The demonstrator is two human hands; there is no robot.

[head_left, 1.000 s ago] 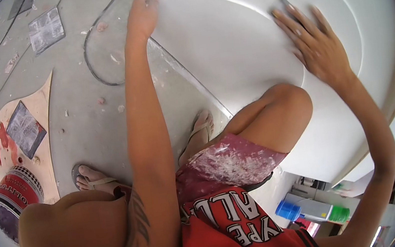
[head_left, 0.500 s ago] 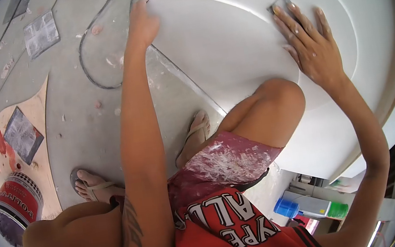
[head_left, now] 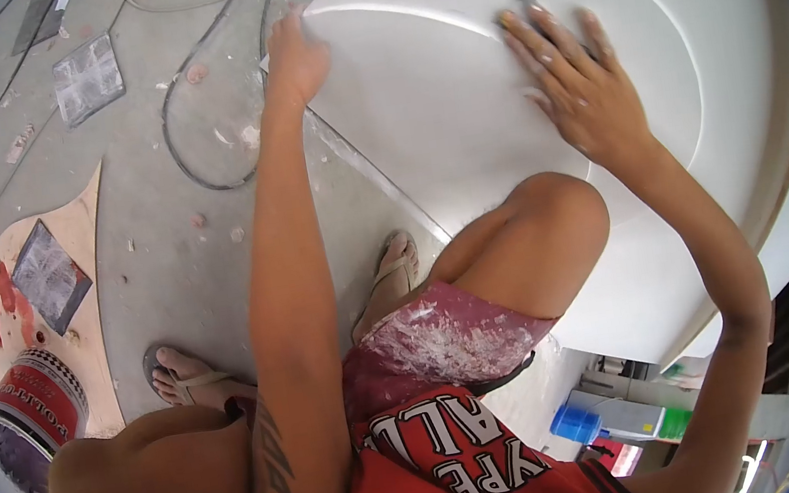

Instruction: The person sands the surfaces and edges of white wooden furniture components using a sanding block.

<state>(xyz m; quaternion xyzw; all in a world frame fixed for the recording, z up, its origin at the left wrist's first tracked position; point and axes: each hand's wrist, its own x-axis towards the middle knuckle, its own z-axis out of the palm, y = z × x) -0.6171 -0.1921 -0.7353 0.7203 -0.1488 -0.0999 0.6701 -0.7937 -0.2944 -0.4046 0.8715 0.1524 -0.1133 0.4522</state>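
Observation:
A large white curved panel with a raised rounded rim line fills the upper right. My left hand is closed on the panel's left edge, its fingertips partly hidden there. On the panel's face my right hand lies with its fingers extended over a small dark grey pad, mostly covered and blurred; the pad looks like abrasive sheet. Whitish dust marks those fingers.
On the grey floor are looped cables, a dusty square sheet and a plywood piece bearing another sheet. A red can stands at lower left. My bent knee is close to the panel.
My right hand has slid left across the panel with the dark pad under its fingers. My left hand stays at the panel's edge; the whole view has shifted slightly.

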